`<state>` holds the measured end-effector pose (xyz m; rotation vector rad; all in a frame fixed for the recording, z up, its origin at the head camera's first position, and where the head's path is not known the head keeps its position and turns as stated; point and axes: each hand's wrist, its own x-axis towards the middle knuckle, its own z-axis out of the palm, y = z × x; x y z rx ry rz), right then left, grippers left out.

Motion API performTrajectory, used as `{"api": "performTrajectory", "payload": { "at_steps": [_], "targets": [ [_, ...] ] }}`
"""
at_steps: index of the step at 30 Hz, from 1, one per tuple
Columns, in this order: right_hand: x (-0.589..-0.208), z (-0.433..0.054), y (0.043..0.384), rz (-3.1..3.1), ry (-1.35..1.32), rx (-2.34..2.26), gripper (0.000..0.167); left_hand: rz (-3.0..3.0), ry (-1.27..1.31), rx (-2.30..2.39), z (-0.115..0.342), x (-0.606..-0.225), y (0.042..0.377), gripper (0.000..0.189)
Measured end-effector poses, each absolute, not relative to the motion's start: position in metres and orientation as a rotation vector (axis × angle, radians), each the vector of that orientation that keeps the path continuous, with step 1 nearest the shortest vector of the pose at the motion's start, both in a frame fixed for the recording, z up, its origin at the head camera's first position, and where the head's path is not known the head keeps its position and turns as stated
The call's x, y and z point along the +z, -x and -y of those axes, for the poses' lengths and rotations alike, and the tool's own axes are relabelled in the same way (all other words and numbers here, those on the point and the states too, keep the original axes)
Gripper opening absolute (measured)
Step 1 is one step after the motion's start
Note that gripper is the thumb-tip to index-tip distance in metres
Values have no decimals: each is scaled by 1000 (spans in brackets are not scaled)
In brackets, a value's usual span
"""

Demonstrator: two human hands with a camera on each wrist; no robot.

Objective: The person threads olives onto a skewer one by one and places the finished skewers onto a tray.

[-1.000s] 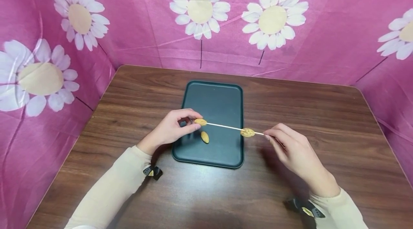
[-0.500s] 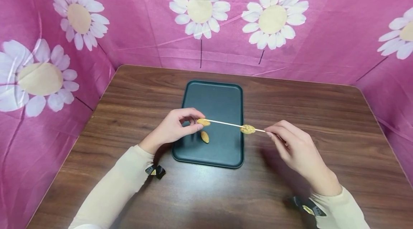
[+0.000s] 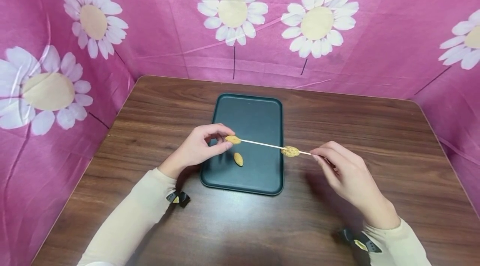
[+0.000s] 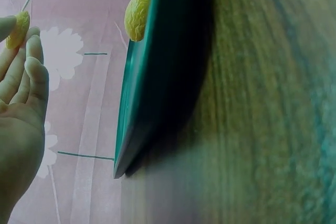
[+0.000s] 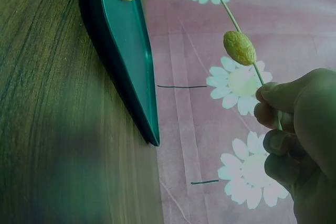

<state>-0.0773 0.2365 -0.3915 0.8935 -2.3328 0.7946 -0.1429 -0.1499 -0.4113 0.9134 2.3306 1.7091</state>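
My right hand [image 3: 348, 170] pinches a thin pale skewer [image 3: 262, 144] near its right end. A wrinkled yellow oval fruit [image 3: 290, 151] is threaded on the skewer, a little left of those fingers. Between thumb and fingertips, my left hand [image 3: 202, 145] pinches a second yellow fruit [image 3: 233, 139], and the skewer's left tip meets its right end. In the left wrist view this pinched fruit [image 4: 18, 30] shows at the far left edge. The threaded fruit [image 5: 240, 48] hangs apart from the right fingers in the right wrist view. A third, loose fruit [image 3: 238, 159] lies below the left hand.
A dark green rectangular tray [image 3: 247, 111] lies on the brown wooden table [image 3: 375, 132] and bears the loose fruit. Pink cloth [image 3: 161, 20] with large white daisies hangs behind and beside the table. Dark bands with small devices sit at both sleeves.
Both hands shift only slightly. The left hand and its fruit dip right half a second ago, then come back left; the skewer and right hand end up a little further right and higher.
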Motion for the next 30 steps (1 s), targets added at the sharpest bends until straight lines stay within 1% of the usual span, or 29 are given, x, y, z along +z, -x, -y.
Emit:
{"api": "performTrajectory", "payload": {
  "at_steps": [20,30],
  "targets": [
    [-392,-237,78,2353,-891,779,46,-2315,-933,1729,150,-413,143,22],
    [-392,-236,80,2312,-922,765,43,-2318,-960,1725,149,-416,144,22]
  ]
}}
